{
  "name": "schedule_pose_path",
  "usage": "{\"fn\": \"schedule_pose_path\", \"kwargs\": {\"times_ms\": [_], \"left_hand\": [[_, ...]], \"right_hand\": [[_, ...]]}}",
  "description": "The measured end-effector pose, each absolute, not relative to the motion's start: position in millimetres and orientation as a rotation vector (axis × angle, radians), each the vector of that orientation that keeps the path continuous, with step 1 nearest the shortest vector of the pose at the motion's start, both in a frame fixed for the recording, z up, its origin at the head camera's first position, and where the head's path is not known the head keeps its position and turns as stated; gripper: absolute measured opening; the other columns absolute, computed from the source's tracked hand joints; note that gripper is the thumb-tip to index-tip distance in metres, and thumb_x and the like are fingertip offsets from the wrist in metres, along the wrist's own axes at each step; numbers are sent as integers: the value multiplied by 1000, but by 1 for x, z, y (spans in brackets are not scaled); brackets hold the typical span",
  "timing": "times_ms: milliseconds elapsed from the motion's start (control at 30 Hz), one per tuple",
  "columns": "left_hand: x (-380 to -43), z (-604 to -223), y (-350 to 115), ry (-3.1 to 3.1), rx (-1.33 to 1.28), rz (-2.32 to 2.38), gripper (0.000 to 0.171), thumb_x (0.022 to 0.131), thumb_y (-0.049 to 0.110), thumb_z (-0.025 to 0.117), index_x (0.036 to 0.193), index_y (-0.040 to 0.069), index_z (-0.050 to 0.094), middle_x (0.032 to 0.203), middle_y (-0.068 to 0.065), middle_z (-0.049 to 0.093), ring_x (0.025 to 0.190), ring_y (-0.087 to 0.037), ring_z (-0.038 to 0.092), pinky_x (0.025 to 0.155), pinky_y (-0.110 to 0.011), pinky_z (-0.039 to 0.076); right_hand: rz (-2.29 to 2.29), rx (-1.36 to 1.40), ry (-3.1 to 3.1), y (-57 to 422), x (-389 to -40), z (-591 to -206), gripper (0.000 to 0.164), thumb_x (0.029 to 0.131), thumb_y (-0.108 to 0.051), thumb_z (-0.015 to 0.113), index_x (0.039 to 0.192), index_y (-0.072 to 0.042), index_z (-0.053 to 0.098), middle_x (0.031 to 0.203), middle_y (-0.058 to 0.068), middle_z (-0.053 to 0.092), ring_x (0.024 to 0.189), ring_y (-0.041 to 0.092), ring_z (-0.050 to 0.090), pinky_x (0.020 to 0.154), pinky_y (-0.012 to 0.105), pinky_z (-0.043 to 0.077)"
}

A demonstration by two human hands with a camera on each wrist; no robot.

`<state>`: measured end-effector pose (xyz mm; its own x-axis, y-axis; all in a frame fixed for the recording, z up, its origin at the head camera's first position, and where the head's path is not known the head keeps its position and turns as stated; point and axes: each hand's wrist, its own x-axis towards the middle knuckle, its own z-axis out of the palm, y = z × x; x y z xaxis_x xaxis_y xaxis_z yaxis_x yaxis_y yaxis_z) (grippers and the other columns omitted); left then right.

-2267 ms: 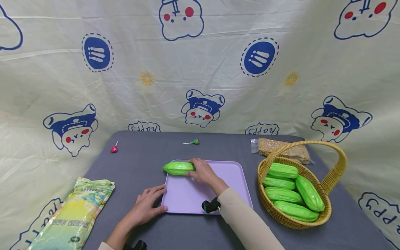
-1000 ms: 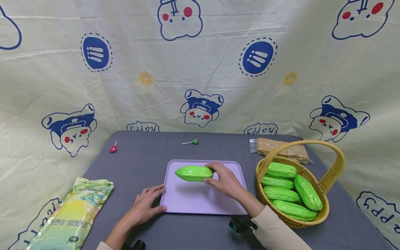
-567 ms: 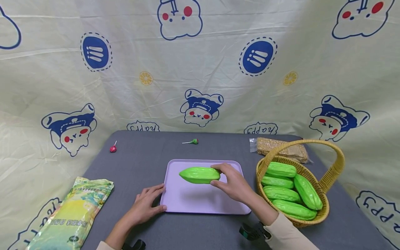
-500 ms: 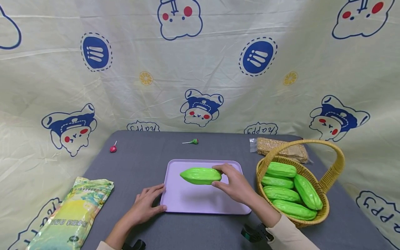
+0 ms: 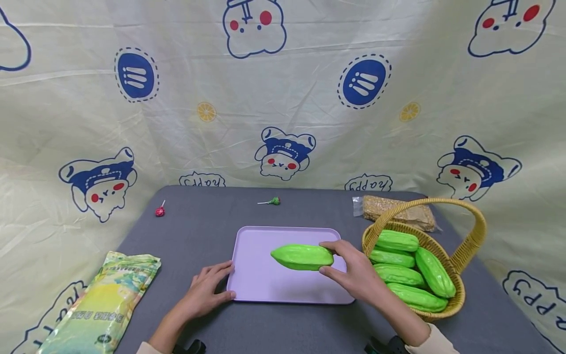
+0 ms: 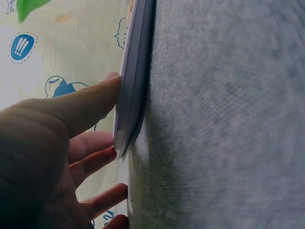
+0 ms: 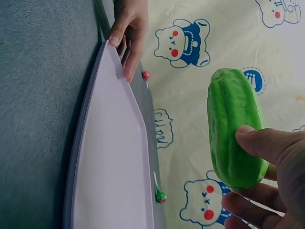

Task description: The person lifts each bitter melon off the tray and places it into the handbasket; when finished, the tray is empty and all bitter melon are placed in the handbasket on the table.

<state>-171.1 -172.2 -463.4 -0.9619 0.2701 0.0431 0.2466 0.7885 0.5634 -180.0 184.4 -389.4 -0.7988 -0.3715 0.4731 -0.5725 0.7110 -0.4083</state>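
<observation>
In the head view my right hand (image 5: 355, 270) holds a bright green bitter melon (image 5: 300, 257) by its right end, between thumb and fingers. The melon hangs level above the lilac tray (image 5: 283, 287), its pointed end to the left. The right wrist view shows the thumb pressed on the ridged side of the bitter melon (image 7: 231, 119). My left hand (image 5: 205, 292) rests at the tray's left edge. In the left wrist view its thumb and fingertips touch the rim of the tray (image 6: 131, 81), and the fingers are fairly straight.
A wicker basket (image 5: 369, 275) with several more green melons stands to the right, its handle arching up. Behind it lies a bag of grain (image 5: 398, 211). A green lollipop (image 5: 275, 201) and a red lollipop (image 5: 160, 211) lie at the back. A yellow-green bag (image 5: 101, 305) lies left.
My right hand has lifted the bitter melon from the tray's far left corner and carried it right and nearer, towards the basket side. My left hand stays at the tray's edge.
</observation>
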Motion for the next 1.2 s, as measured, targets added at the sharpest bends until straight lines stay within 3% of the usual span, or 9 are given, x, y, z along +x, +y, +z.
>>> {"fn": "schedule_pose_path", "kwargs": {"times_ms": [533,767,1000,1200], "left_hand": [[-172,-463,-172,2940,429,914,62,80,36,72,134,12,54,145,-2,46,126,-28,41,89,-48,31],[-171,-463,-171,2933,408,921,62,80,36,72,134,12,54,145,-2,46,126,-28,40,91,-50,31],[-171,-462,-171,2927,401,915,62,80,36,72,134,13,53,145,-1,45,126,-28,40,92,-51,30],[-171,-462,-171,2926,404,923,62,80,36,72,134,12,54,145,-2,45,126,-28,40,91,-50,30]], "right_hand": [[647,600,-2555,242,-149,-383,52,73,-21,80,122,-20,61,113,-3,65,100,13,60,81,29,46],[608,489,-2592,271,-139,-380,52,74,-24,80,122,-15,61,112,1,66,99,3,56,80,22,44],[595,327,-2723,296,-136,-376,54,78,-32,76,125,-12,58,112,12,64,100,31,59,76,47,47],[599,289,-2751,313,-135,-380,55,80,-32,75,127,-11,56,119,19,61,106,44,57,77,58,44]]}}
